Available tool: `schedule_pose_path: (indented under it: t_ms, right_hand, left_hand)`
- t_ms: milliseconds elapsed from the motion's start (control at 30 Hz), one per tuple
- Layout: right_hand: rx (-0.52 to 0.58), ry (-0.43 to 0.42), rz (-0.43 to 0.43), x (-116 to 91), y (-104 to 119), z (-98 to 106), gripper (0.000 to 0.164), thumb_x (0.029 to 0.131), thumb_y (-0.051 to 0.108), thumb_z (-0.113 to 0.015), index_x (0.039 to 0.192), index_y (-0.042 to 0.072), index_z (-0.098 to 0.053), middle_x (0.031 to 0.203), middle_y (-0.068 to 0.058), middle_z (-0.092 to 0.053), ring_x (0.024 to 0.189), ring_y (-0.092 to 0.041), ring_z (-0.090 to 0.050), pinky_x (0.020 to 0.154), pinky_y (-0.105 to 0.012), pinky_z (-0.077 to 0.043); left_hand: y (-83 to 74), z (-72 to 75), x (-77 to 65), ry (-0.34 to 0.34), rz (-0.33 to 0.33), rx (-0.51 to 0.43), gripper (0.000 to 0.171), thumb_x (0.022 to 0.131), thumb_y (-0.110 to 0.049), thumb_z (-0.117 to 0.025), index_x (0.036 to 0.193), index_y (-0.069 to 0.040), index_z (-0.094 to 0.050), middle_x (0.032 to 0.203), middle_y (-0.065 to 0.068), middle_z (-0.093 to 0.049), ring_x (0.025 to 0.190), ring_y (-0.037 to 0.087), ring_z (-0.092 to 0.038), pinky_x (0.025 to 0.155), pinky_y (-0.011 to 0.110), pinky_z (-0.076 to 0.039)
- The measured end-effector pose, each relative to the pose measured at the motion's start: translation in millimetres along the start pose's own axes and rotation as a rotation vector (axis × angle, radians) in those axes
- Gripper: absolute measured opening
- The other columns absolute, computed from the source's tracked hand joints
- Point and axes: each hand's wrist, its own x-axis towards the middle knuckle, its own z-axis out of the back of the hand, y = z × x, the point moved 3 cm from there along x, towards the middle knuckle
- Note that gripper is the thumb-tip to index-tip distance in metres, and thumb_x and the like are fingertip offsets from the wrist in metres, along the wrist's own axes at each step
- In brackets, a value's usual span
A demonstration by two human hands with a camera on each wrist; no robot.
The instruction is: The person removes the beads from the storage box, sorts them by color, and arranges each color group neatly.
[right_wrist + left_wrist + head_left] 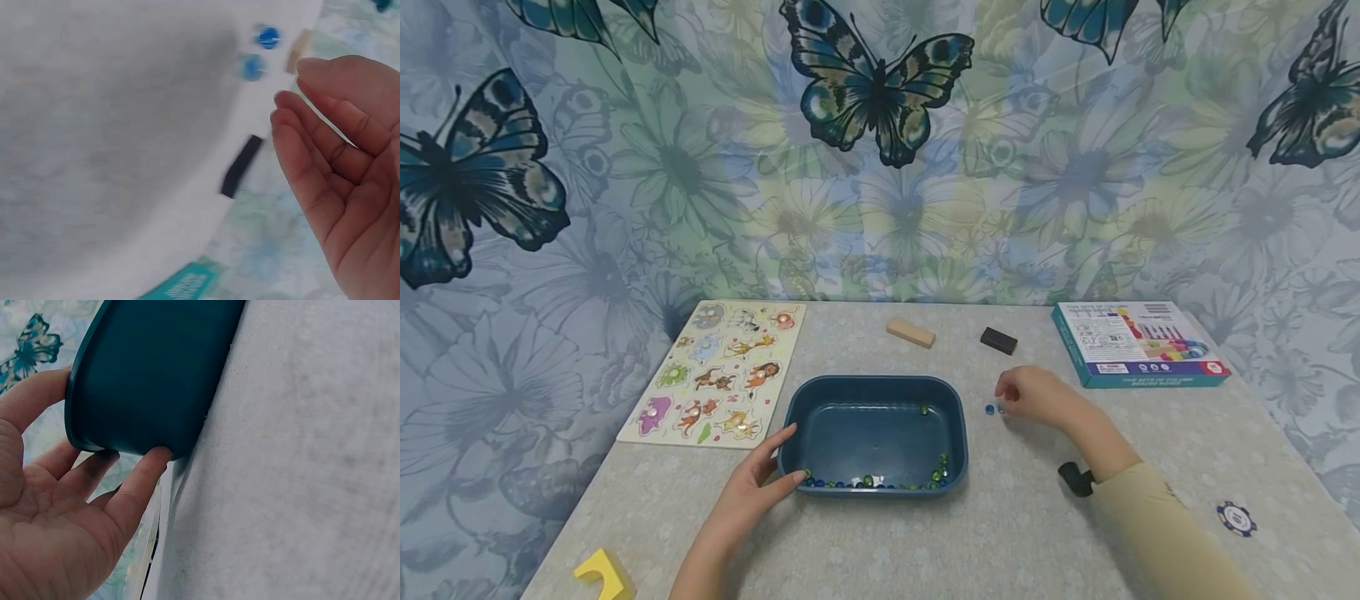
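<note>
A dark blue plastic tub (872, 433) stands on the table, with several green and blue marbles (868, 482) mostly along its front and right walls. My left hand (760, 483) holds the tub's left end, thumb at the front corner and fingers against the end wall, as the left wrist view shows. To the right of the tub, two blue marbles (268, 37) lie on the table. Right beside them is my right hand (1037, 396); its fingers (306, 147) are loosely bent, the thumb apart from them, and nothing shows between.
Behind the tub lie a light wooden block (911, 332) and a black block (998, 340). An animal puzzle board (722, 375) is at left, a boxed game (1138, 342) at back right. A poker chip (1236, 518) and a yellow arched block (604, 573) lie nearer the front.
</note>
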Motion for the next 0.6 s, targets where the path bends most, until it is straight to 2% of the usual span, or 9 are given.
schedule_pose_path:
  t_ms: [167, 300, 467, 600]
  right_hand:
    - [0.029, -0.047, 0.112, -4, 29, 12, 0.017, 0.082, 0.009, -0.069, 0.098, 0.007, -0.068, 0.083, 0.004, -0.063, 0.075, -0.011, -0.057, 0.068, -0.029, -0.052]
    - [0.111, -0.04, 0.253, -3, 64, 8, 0.017, 0.083, 0.01, -0.068, 0.101, 0.009, -0.068, 0.087, 0.003, -0.066, 0.076, -0.007, -0.058, 0.066, -0.024, -0.052]
    - [0.177, 0.05, 0.403, -1, 105, -16, 0.017, 0.086, 0.012, -0.066, 0.103, 0.009, -0.068, 0.092, -0.001, -0.066, 0.076, -0.003, -0.058, 0.067, -0.021, -0.051]
    - [0.189, 0.143, 0.463, 6, 129, -43, 0.018, 0.086, 0.014, -0.067, 0.103, 0.009, -0.068, 0.087, 0.007, -0.064, 0.075, 0.0, -0.057, 0.066, -0.018, -0.05]
  left_hand:
    - [-2.1, -0.7, 0.7, 0.009, -0.006, -0.005, 0.066, 0.083, -0.023, -0.071, 0.141, -0.023, -0.04, 0.153, 0.006, -0.019, 0.138, 0.04, -0.018, 0.109, 0.055, -0.021]
    - [-3.8, -0.9, 0.4, 0.009, -0.004, -0.01, 0.066, 0.083, -0.023, -0.071, 0.141, -0.023, -0.04, 0.154, 0.007, -0.018, 0.137, 0.041, -0.018, 0.108, 0.056, -0.021]
    - [-4.5, -0.8, -0.5, 0.005, 0.011, -0.015, 0.065, 0.083, -0.022, -0.071, 0.14, -0.024, -0.041, 0.154, 0.007, -0.018, 0.137, 0.042, -0.018, 0.108, 0.056, -0.022]
    - [-4.1, -1.4, -0.5, -0.002, 0.013, -0.006, 0.065, 0.082, -0.022, -0.072, 0.14, -0.024, -0.041, 0.154, 0.007, -0.018, 0.136, 0.043, -0.02, 0.107, 0.056, -0.023]
